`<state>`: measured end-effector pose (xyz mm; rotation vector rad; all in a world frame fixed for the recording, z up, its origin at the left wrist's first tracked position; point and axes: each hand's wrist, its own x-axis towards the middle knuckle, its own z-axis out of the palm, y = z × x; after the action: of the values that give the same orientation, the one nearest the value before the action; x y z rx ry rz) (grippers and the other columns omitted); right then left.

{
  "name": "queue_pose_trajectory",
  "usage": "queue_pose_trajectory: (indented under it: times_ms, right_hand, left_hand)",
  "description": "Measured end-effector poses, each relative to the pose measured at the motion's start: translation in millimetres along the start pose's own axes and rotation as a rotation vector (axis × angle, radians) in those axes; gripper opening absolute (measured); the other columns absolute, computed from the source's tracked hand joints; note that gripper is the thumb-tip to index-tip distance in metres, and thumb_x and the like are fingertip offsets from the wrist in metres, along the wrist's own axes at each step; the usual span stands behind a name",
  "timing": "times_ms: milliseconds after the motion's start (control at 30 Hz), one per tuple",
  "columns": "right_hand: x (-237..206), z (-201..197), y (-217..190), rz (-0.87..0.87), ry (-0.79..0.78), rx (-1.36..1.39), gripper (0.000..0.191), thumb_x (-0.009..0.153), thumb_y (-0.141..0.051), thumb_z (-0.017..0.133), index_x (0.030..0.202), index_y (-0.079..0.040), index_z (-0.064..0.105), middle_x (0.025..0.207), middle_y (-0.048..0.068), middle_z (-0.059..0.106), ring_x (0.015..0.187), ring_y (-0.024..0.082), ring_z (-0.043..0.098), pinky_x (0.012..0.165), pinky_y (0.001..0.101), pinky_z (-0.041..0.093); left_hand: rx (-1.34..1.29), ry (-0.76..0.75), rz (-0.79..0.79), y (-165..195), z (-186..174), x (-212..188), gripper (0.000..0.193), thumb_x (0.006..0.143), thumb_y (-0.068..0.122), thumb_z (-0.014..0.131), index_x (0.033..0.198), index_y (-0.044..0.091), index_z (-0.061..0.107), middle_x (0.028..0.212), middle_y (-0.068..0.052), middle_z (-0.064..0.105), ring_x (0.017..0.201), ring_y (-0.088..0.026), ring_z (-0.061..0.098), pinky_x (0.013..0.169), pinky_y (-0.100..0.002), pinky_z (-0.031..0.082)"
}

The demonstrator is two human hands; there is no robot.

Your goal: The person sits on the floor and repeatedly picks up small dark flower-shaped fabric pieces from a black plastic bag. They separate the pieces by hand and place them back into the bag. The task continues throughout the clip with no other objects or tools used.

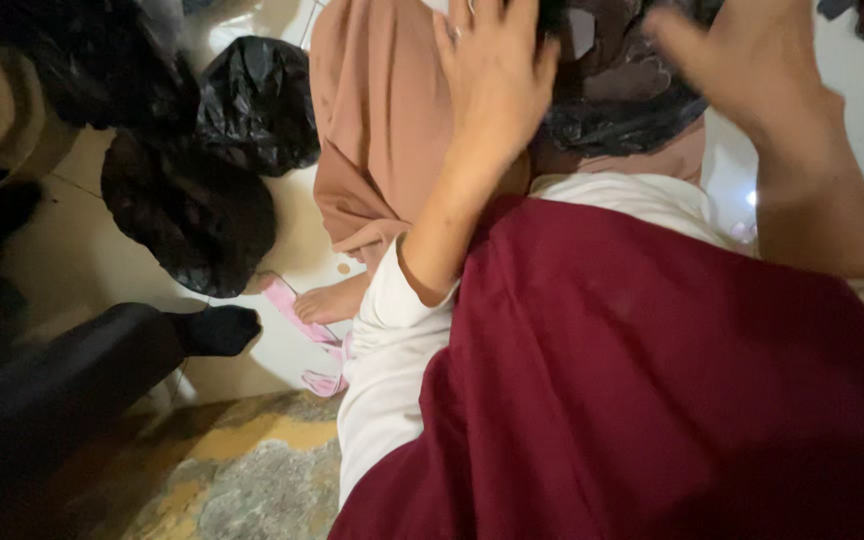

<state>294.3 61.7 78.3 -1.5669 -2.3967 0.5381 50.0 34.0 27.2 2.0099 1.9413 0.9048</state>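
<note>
Dark crumpled plastic-looking bag lies at the top of the view on salmon-pink cloth, between both raised hands. Left hand rests against its edge, fingers straight and slightly spread; right hand hovers just beside it, blurred, fingers apparently loosely spread. Maroon fabric fills the foreground; two black plastic sacks sit on the pale tiled floor to the left.
</note>
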Motion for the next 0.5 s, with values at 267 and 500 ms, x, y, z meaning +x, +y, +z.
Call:
queue_pose_trajectory:
  times_ms: [267, 500]
  right_hand:
    - [-1.4, 4.1, -32.9, 0.042, -0.261, -0.027, 0.093, 0.072, -0.02, 0.094, 0.151, -0.003, 0.047, 0.138, 0.03, 0.044, 0.114, 0.046, 0.057, 0.091, 0.0481, 0.053]
    - [4.7, 20.1, -12.6, -0.031, -0.024, 0.362, 0.047, 0.101, -0.011, 0.084, 0.137, -0.002, 0.056, 0.123, 0.018, 0.067, 0.112, 0.03, 0.068, 0.102, 0.0444, 0.056]
  left_hand:
    - [-0.078, -0.302, -0.043, -8.0, 7.8, -11.6, 0.113, 0.067, 0.018, 0.085, 0.158, 0.0, 0.022, 0.159, -0.033, 0.025, 0.138, -0.05, 0.046, 0.116, -0.052, 0.039]
    - [-0.549, -0.242, -0.086, -15.3, 11.6, -11.0, 0.112, 0.073, -0.012, 0.068, 0.168, 0.009, 0.011, 0.171, -0.023, 0.023, 0.156, -0.047, 0.036, 0.128, -0.046, 0.036]
